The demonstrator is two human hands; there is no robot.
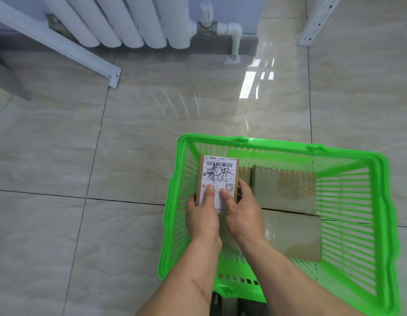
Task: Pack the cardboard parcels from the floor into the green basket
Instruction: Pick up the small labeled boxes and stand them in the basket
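Observation:
A small cardboard parcel (218,176) with a white shipping label and black handwriting is held over the left inside of the green basket (378,201). My left hand (203,213) grips its near left edge, thumb on the label. My right hand (241,210) grips its near right edge. Two plain cardboard parcels lie in the basket: one at the far side (287,190), one nearer me (296,238). A further brown parcel edge (244,175) shows behind the labelled one.
The basket stands on glossy beige floor tiles (106,156). A white radiator (120,21) with a valve and pipe (229,30) runs along the far wall. White metal rack legs stand at the left (88,58) and far right (316,21).

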